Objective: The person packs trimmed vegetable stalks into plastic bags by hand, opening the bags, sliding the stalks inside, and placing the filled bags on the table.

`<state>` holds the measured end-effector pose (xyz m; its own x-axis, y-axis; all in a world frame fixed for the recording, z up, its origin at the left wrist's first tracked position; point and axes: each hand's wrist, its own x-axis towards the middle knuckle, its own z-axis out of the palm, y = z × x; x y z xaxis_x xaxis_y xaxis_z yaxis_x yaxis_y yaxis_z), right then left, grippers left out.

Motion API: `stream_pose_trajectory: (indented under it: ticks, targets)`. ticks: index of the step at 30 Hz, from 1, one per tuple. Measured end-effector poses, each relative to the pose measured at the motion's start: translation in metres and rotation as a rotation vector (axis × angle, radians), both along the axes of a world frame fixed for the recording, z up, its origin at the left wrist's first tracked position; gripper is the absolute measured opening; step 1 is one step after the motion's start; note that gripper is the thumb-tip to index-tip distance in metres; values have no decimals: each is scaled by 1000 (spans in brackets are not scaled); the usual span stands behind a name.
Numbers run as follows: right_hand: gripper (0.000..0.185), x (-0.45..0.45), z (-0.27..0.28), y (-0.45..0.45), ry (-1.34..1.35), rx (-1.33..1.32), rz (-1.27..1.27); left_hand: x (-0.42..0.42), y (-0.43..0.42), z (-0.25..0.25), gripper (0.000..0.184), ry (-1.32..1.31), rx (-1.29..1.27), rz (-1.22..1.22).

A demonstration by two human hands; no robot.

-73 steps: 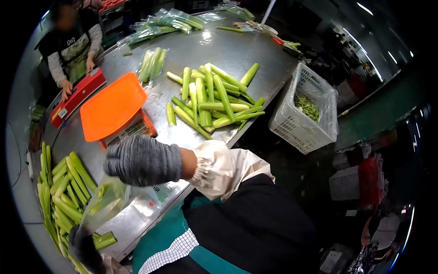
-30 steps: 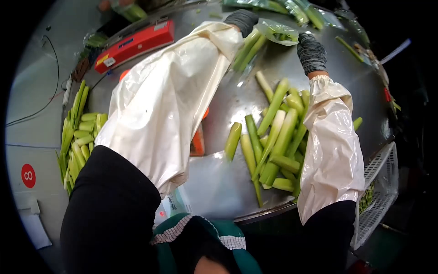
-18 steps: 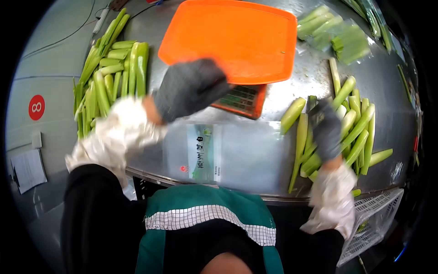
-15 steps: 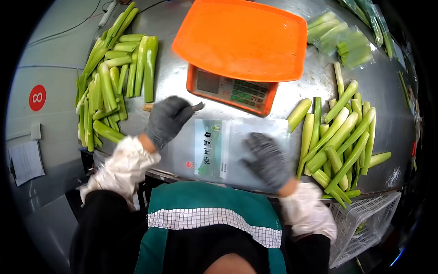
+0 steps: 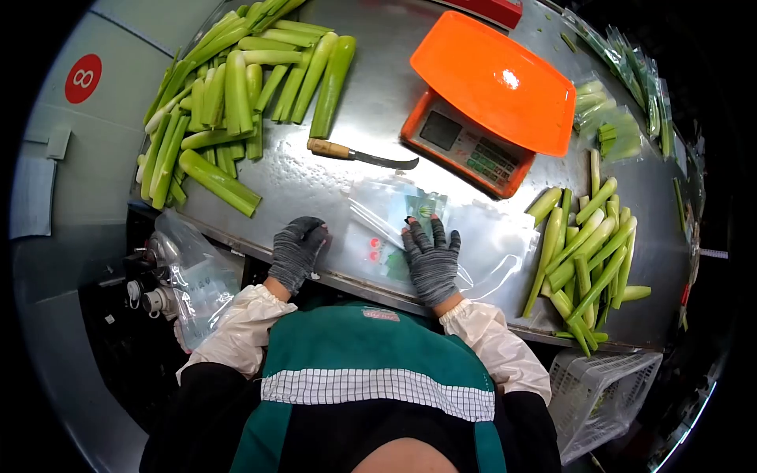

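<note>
Both hands wear grey gloves. My right hand (image 5: 433, 260) lies with spread fingers on the clear printed bags (image 5: 378, 232) at the table's front edge. Left of the bags, my left hand (image 5: 298, 254) has its fingers curled together at the table edge; whatever they might hold is hidden. A curved knife (image 5: 363, 156) with a wooden handle lies behind them. At the left is a heap of green stalks (image 5: 238, 94); another pile of stalks (image 5: 587, 256) lies right of the bags. The orange scale (image 5: 473, 142) with its orange tray (image 5: 497, 79) stands behind the bags.
Bagged stalks (image 5: 619, 134) lie at the back right, and part of a red device (image 5: 493, 9) shows at the top. Below the table's right edge is a white crate (image 5: 603, 394). A plastic bag (image 5: 201, 288) hangs beside dark equipment at the lower left.
My hands have come back from the far side of the table to its front edge. My right hand has come down onto the bags, which are now creased and shifted. The knife now shows fully.
</note>
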<state>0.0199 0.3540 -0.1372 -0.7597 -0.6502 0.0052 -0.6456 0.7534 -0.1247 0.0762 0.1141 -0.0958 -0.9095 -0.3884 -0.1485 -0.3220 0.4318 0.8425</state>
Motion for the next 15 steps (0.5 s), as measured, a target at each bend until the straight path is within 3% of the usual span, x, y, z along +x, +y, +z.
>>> stream_pose_trajectory:
  ticks: [2, 6, 8, 9, 10, 12, 15]
  targets:
    - [39, 1, 14, -3, -109, -170, -185, -4, 5, 3, 16, 13, -3, 0]
    - [41, 4, 10, -5, -101, -111, -221, -24, 12, -9, 23, 136, 80, -52]
    - [43, 4, 8, -5, -104, -81, -217, -38, 13, -12, 34, 25, 106, -131]
    - [44, 5, 9, -5, -120, -81, -223, -47, 9, -4, 46, -199, 149, -241]
    - [46, 6, 11, -5, -135, -82, -232, -51, 10, -6, 46, -196, 156, -247]
    - [48, 11, 18, -14, -128, -83, -307, -58, 14, -7, 55, -373, -37, -219]
    - [52, 20, 17, -22, -98, -36, -302, -53, 15, -5, 58, -358, -160, -191]
